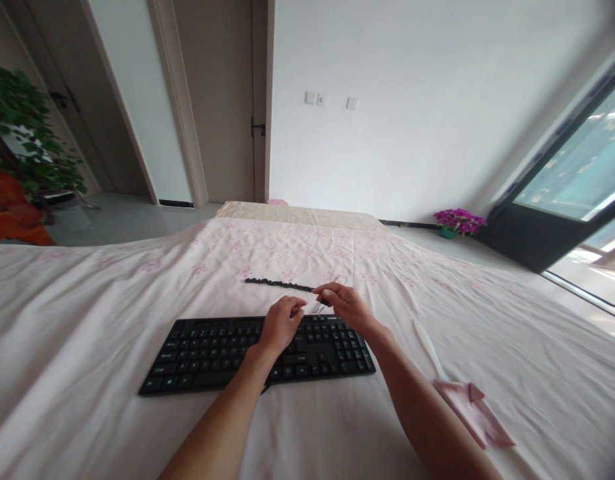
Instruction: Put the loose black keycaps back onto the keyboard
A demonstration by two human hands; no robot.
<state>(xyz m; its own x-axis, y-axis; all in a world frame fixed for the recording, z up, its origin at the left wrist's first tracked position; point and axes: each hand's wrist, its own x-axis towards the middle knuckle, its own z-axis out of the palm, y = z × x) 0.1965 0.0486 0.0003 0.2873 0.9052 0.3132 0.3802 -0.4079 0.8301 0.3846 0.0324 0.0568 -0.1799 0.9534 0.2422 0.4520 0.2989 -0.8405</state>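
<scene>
A black keyboard (212, 353) lies on a pink flowered cloth (112, 293). My left hand (282, 323) hovers over the keyboard's upper middle with its fingers curled toward a small clear tool (318, 308). My right hand (348, 305) is just beyond the keyboard's top edge, fingers pinched on that small clear tool, possibly a wire keycap puller. A row of black keycaps (280, 285) lies in a line on the cloth just behind both hands.
A white brush (430, 345) and a folded pink cloth (474, 410) lie to the right of the keyboard. Far off are a potted green plant (22, 127), a pot of purple flowers (457, 221), doors and a large window.
</scene>
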